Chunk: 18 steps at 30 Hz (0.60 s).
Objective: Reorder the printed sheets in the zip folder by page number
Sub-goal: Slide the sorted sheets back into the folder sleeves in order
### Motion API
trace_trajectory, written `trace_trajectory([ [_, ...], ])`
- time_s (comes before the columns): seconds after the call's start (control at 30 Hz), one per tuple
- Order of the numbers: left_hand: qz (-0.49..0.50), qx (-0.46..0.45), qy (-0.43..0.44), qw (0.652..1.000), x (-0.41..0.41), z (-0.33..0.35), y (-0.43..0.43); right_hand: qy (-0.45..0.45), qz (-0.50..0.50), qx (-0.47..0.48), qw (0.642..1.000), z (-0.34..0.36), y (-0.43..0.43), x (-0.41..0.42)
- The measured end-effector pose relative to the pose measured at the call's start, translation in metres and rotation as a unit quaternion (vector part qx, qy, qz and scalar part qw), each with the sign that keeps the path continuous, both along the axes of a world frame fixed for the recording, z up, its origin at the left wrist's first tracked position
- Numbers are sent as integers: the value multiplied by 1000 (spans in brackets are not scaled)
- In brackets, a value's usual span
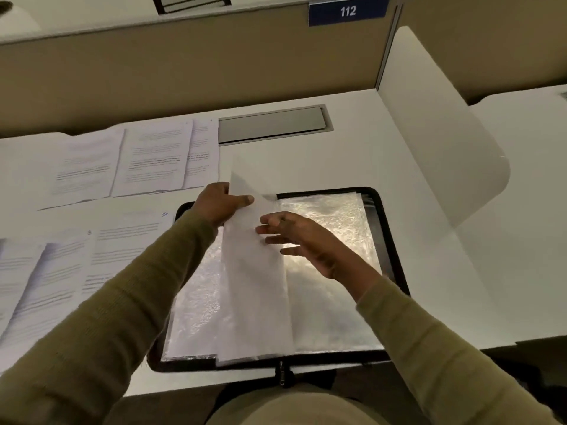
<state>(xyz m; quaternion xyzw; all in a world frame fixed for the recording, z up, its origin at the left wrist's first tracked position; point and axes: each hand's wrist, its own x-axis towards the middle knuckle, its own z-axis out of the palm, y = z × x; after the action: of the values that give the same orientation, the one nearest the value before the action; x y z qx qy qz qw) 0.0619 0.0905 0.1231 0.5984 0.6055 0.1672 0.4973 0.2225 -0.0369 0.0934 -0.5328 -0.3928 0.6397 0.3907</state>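
A black zip folder (395,240) lies open on the white desk in front of me, its clear plastic sleeves (334,219) shining under the light. One translucent sleeve page (254,296) stands up along the middle of the folder. My left hand (219,204) pinches that page near its top edge, thumb on the near face. My right hand (300,240) hovers just right of it with fingers spread and straight, the fingertips at the page. Printed sheets (138,161) lie spread in two rows on the desk to the left, and one of them (129,240) has a handwritten number at its corner.
A metal cable hatch (273,124) is set into the desk behind the folder. A white divider panel (435,148) rises on the right and a tan partition (184,65) at the back carries a blue 112 sign (348,11). The folder's zip pull (283,375) hangs over the desk's front edge.
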Motion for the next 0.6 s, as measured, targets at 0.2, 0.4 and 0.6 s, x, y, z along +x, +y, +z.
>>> trace_trajectory([
  [0.2,103,12,77,992,-64,-21,17,-325,29,163,931,-35,3,-50],
  [0.4,132,10,143,981,-98,-53,33,-547,136,180,806,-106,10,-84],
  [0.6,92,5,212,973,-117,-84,51,-603,136,164,769,-134,11,-91],
])
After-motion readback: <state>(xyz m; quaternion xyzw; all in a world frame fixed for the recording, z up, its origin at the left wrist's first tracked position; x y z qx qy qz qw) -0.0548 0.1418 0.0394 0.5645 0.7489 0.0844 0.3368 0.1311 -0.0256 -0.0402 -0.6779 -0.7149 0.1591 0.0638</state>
